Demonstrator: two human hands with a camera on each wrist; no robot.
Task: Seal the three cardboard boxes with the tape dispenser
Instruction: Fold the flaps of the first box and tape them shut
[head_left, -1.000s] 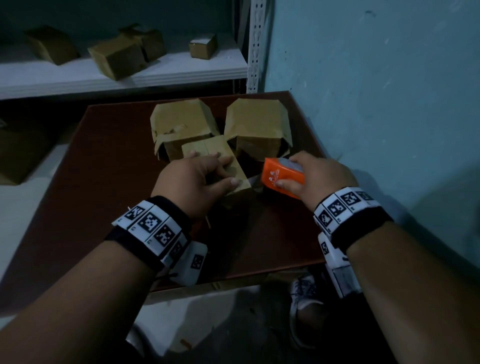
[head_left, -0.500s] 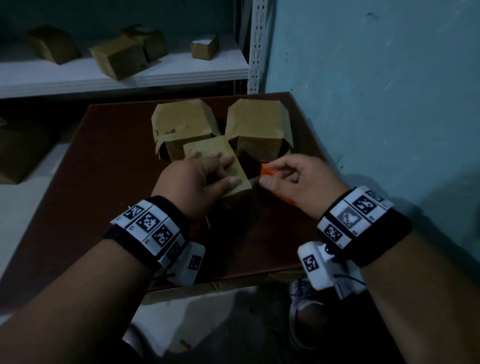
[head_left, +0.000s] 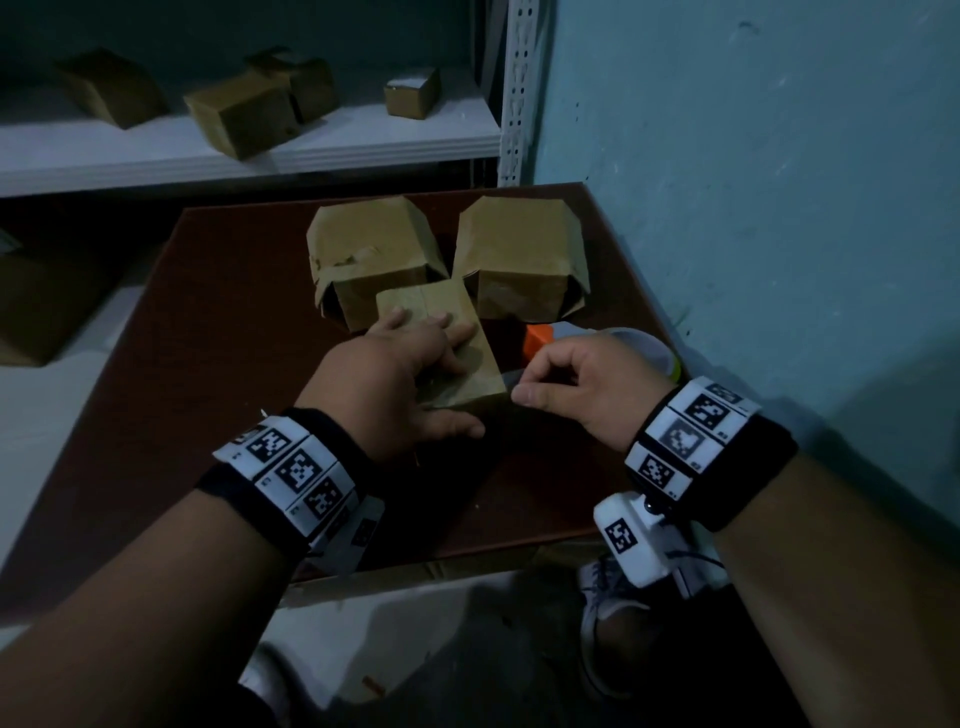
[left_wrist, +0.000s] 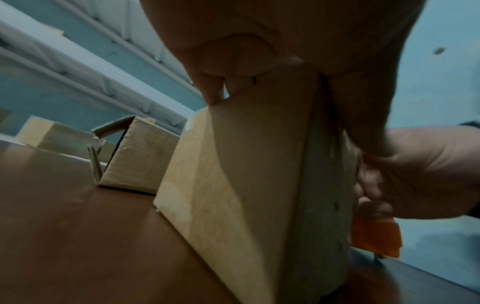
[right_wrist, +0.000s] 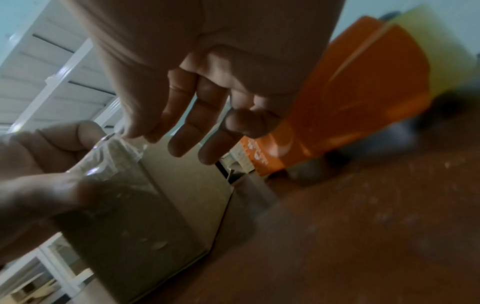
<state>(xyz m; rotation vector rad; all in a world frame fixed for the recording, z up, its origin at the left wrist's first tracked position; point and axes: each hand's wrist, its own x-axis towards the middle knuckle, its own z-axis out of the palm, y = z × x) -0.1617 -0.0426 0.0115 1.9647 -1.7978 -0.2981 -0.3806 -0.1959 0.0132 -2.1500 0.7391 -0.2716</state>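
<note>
A small cardboard box (head_left: 415, 304) stands mid-table, with two larger boxes (head_left: 371, 244) (head_left: 519, 239) behind it. My left hand (head_left: 415, 364) grips the small box, fingers across its top and thumb on the near side. In the left wrist view the box (left_wrist: 233, 185) fills the middle. My right hand (head_left: 530, 387) is at the box's right edge. In the right wrist view its thumb and forefinger (right_wrist: 145, 133) pinch crumpled clear tape (right_wrist: 109, 156) at the box's top corner. The orange tape dispenser (head_left: 537, 340) (right_wrist: 350, 102) rests on the table behind that hand.
The brown table (head_left: 208, 364) stands against a blue wall (head_left: 753, 208) on the right. A white shelf (head_left: 363, 150) behind carries several more cardboard boxes. The table's near edge is close to my wrists, with shoes on the floor below.
My right hand has let go of the orange dispenser, which now sits on the table, and has moved to the tape at the small box's edge. The left hand has stayed on the box.
</note>
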